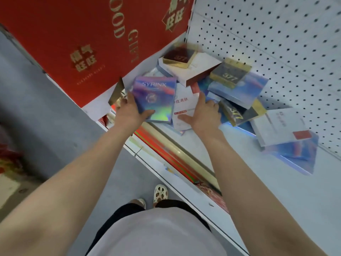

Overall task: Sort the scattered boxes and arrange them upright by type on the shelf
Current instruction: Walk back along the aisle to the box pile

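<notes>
A heap of scattered boxes lies on the white shelf (pixel 249 182). My left hand (pixel 129 113) grips a holographic purple SYRINX box (pixel 155 97) by its lower left corner, thumb across the bottom edge. My right hand (pixel 203 113) rests flat, fingers spread, on a white box with red print (pixel 184 106). Around them lie dark gold-edged 377 boxes (pixel 229 74), (pixel 180 56), (pixel 239 113), a large white box (pixel 191 71), blue holographic boxes (pixel 245 89), (pixel 299 156), and another white box with a red patch (pixel 282 126).
A big red gift carton (pixel 83 43) stands at the shelf's left end. White pegboard (pixel 276 34) forms the back wall. Red and gold items (pixel 175 156) sit on the lower shelf. Grey floor and my sandalled feet (pixel 160 194) are below.
</notes>
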Available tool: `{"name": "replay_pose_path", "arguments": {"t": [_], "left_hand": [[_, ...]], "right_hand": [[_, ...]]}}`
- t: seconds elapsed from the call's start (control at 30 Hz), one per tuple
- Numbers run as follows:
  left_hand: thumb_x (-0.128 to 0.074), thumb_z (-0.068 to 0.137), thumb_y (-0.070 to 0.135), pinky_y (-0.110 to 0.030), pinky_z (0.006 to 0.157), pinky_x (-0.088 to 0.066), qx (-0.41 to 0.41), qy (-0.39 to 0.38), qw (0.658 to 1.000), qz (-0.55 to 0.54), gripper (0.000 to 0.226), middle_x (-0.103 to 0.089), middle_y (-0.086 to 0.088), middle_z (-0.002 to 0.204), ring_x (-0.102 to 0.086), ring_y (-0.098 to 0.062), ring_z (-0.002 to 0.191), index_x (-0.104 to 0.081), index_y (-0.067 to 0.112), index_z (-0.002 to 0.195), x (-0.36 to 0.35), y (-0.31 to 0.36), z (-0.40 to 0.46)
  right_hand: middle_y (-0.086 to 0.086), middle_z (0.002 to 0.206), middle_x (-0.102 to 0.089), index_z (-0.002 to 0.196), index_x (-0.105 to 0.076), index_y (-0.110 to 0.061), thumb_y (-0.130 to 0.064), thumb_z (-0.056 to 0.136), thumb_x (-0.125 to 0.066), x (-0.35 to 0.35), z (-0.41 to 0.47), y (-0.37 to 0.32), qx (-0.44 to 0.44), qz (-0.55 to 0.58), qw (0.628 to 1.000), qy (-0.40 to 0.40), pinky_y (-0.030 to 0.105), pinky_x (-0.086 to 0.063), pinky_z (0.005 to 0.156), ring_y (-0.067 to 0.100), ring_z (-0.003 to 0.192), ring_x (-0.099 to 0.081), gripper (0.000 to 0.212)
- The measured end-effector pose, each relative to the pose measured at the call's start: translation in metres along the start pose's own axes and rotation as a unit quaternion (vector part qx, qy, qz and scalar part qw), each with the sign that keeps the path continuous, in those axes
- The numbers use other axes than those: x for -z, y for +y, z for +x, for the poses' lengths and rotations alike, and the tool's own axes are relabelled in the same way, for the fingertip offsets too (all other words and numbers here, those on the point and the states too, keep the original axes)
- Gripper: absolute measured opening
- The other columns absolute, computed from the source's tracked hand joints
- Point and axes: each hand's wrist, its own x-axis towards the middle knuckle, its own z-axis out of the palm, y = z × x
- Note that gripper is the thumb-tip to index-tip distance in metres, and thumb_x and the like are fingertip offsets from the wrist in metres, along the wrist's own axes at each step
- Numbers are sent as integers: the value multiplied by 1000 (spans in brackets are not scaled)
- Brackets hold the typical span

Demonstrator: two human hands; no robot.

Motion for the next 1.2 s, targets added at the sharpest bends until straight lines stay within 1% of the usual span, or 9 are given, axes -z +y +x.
{"name": "replay_pose_path", "arguments": {"t": [0.13,0.33,0.53,0.63,0.73,0.87,0.97,1.07,1.2], "left_hand": [[-67,75,64,-56,104,-39,-4,-19,1000,-7,104,-43,-23,142,-39,-44,131,-21,6,147,0,-4,-2],[-71,74,62,-52,103,-42,-18,-60,997,-49,104,-46,-23,138,-43,-41,128,-23,5,146,-5,-5,-18],[-66,89,34,-39,84,-50,4,-57,973,-225,50,-60,-11,110,-59,-29,100,-47,4,124,-3,-13,-39],[-56,97,27,-33,78,-47,47,-100,941,-320,37,-62,-14,111,-61,-27,96,-52,0,122,-1,-19,-45],[-55,98,18,-42,83,-52,69,-163,892,-415,25,-65,-14,114,-64,-26,91,-52,5,120,4,-20,-52],[-57,95,8,-28,71,-53,6,-174,876,-449,19,-65,-6,100,-66,-15,80,-52,16,112,7,-15,-67],[-58,94,5,-40,91,-47,-45,-190,871,-450,19,-64,-8,102,-59,-24,96,-54,19,106,2,-7,-80],[-59,93,6,-36,88,-45,-76,-218,859,-456,18,-64,-4,99,-57,-23,98,-55,12,110,-8,6,-93],[-58,94,9,-33,85,-49,-120,-251,851,-445,25,-67,-1,101,-60,-20,97,-53,14,119,-22,32,-115]], "right_hand": [[20,141,-45,148,-26,-11,-51,74,-81,6,-4,-4,-52,58,997,-20,44,-41,101,38,130,-42,101],[18,135,-49,133,-41,-12,-43,80,-77,-3,-26,-9,-114,128,985,-31,39,-41,96,36,126,-46,72],[8,133,-60,137,-46,-13,-33,86,-74,-6,-55,12,-135,273,952,-41,38,-46,91,30,118,-58,61],[6,120,-68,125,-59,-14,-32,91,-69,-1,-68,29,-160,401,899,-73,31,-49,68,26,101,-63,40],[9,108,-68,115,-61,-7,-44,98,-54,7,-86,42,-199,434,878,-31,30,-44,62,23,88,-59,41],[13,93,-64,97,-59,-1,-47,99,-48,8,-120,62,-210,409,885,76,36,-41,66,25,79,-54,48],[12,98,-68,104,-59,-3,-41,99,-52,7,-153,83,-227,412,875,118,42,-51,77,27,86,-62,39],[7,101,-69,112,-55,-18,-36,98,-55,7,-189,105,-236,415,865,153,45,-55,85,24,92,-66,23],[9,93,-65,108,-54,-22,-36,94,-56,5,-241,135,-260,445,835,193,40,-50,76,24,82,-61,19]]}}
